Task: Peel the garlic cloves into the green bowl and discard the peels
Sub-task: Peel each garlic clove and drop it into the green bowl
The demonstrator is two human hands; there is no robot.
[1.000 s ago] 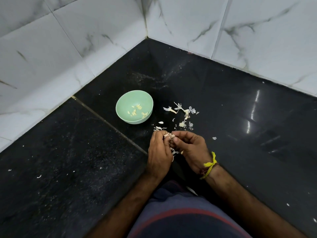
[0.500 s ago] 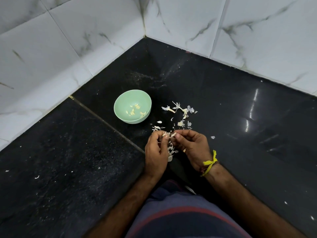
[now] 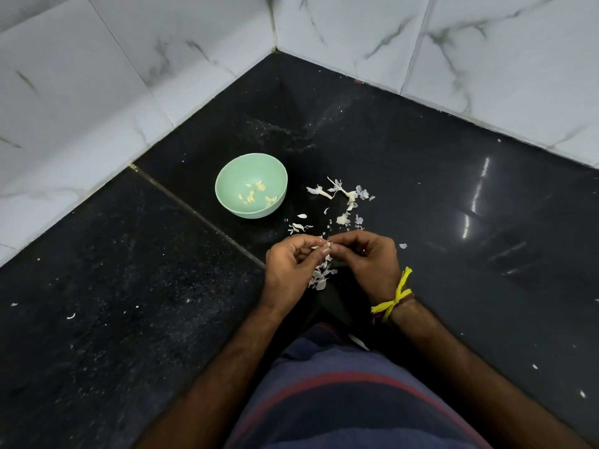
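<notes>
Over a black counter, the left hand (image 3: 291, 267) and right hand (image 3: 369, 259) meet fingertip to fingertip, both pinching a garlic clove (image 3: 325, 247) to strip it. Peels (image 3: 321, 275) fall beneath; the bowl (image 3: 233, 176), holding peeled cloves (image 3: 256, 193), waits near for the drop.

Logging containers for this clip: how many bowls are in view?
1. The green bowl sits on the black floor near the wall corner, left of the scattered peels; no others visible.

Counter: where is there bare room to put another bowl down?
Bare black counter lies right of the peels, toward the wall, and behind the bowl in the corner. It is crowded between bowl and hands, where peels lie scattered.
</notes>
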